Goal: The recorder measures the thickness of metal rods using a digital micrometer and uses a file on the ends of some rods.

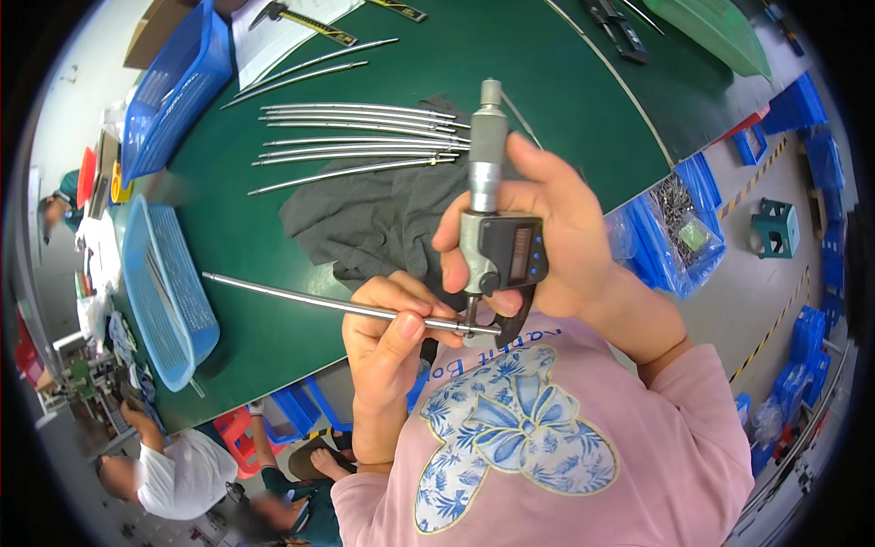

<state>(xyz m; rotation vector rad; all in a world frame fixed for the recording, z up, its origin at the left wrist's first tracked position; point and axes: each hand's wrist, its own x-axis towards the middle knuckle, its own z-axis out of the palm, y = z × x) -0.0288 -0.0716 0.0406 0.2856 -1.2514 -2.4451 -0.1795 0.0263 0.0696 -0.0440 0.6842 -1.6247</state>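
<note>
In my right hand (570,219) is a digital micrometer (488,182) with a grey thimble pointing up and a small display on its side. My left hand (387,333) pinches a long thin metal rod (301,298) between thumb and fingers. The rod's right end lies in the micrometer's jaw, between spindle and anvil; its other end reaches out to the left over the table. Beyond my hands, several similar metal rods (355,146) lie side by side, some resting on a crumpled dark cloth (365,214).
On the green table (246,365) stand a light blue basket (173,292) and a darker blue basket (178,91) at the left. Calipers (305,23) lie on paper at the back. A blue bin (679,219) of metal parts stands right. Other people (182,479) sit at the lower left.
</note>
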